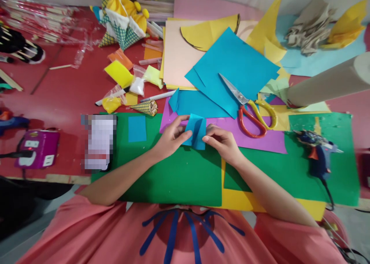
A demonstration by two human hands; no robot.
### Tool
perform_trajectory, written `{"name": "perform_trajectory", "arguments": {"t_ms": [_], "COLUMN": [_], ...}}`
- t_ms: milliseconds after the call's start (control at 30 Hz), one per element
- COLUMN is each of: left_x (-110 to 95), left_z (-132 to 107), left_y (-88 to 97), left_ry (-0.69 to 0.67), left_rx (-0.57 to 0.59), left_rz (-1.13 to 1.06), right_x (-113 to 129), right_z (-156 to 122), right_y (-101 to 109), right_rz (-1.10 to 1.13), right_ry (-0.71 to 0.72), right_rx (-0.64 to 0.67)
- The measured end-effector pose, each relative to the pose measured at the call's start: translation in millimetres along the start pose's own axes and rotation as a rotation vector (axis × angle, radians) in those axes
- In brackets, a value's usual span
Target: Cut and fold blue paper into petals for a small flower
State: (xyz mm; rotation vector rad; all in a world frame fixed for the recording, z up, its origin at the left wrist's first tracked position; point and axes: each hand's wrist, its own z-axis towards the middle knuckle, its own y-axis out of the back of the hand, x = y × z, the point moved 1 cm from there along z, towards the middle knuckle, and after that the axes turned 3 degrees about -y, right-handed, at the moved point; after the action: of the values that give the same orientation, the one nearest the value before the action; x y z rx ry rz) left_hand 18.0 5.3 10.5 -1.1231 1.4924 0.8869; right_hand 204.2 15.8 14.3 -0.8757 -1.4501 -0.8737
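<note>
Red tabletop (68, 98), crowded with craft stock, is covered at the front by a green sheet (173, 179), which presumably gives the hands a smooth, flat working area. Small blue paper (199, 131) is held above the near edge of a purple sheet (260, 142), directly before the person. Left hand (170, 140): thumb and fingers pinched on the paper's left edge. Right hand (224, 142): thumb and forefinger closed on the opposite edge. Gripping both sides appears intended to control the crease running down the middle — each hand steadies its own half.

Second blue piece (137, 128) lies flat on the green, beside a phone (100, 142), apart from the hands. Scissors (243, 99) rest across larger blue paper (234, 59), blades together, points facing away, handles near the right hand; convenient for pick-up. Glue gun (320, 156) lies far right, nozzle directed away from the hands — a sensible precaution, in my judgement.
</note>
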Motion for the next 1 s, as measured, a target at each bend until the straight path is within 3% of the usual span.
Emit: {"name": "perform_trajectory", "arguments": {"t_ms": [133, 767, 900, 1000], "left_x": [0, 0, 3, 6], "left_z": [5, 5, 6, 7], "left_y": [4.9, 8.6, 10.3, 12.2], "left_ry": [0.004, 0.02, -0.008, -0.029], "left_rx": [-0.078, -0.119, -0.176, -0.199], "left_rz": [-0.006, -0.058, -0.05, -0.055], "right_x": [1, -6, -8, -7], "right_z": [0, 0, -3, -4], "right_y": [3, 9, 8, 8], "right_rz": [-0.037, -0.177, -0.308, -0.483], "right_ry": [-0.028, -0.055, 0.149, 0.352], "right_rx": [-0.048, -0.17, -0.247, -0.192]}}
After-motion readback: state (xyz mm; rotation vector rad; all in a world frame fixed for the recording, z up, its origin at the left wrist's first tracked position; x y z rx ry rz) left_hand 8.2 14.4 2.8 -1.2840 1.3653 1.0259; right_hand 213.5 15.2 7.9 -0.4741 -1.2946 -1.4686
